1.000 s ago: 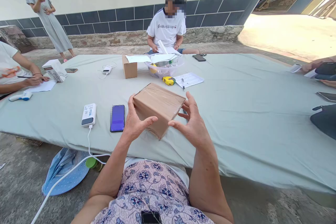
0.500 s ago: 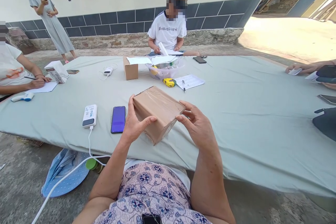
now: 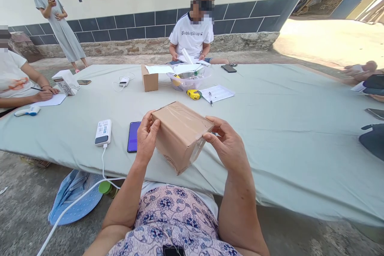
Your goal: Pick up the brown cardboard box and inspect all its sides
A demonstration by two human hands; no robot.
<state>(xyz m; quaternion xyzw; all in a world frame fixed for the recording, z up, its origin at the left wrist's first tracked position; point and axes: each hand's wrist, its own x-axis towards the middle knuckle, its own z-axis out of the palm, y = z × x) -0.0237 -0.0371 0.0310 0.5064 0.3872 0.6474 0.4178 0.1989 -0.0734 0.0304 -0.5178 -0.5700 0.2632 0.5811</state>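
A brown cardboard box (image 3: 180, 132) with clear tape on its top and right end is held at the near side of the table, turned at an angle. My left hand (image 3: 147, 134) grips its far left corner, the thumb against the side face and the fingers behind. At the right end, my right hand (image 3: 226, 140) pinches the upper corner between thumb and fingers. Just left of my left hand lies a phone (image 3: 132, 138) with a blue screen, partly covered by that hand.
A white power bank (image 3: 103, 133) with a cable lies left of the phone. Beyond the box are a yellow tape measure (image 3: 194, 94), a written sheet (image 3: 220, 93) with a pen, a plastic basket (image 3: 187, 84) and a smaller carton (image 3: 150, 81). People sit around the cloth-covered table (image 3: 285, 128).
My left hand has shifted its thumb from the top edge to the box's left corner. The box is tilted more, showing more of its near side. A person's hand at far right has moved.
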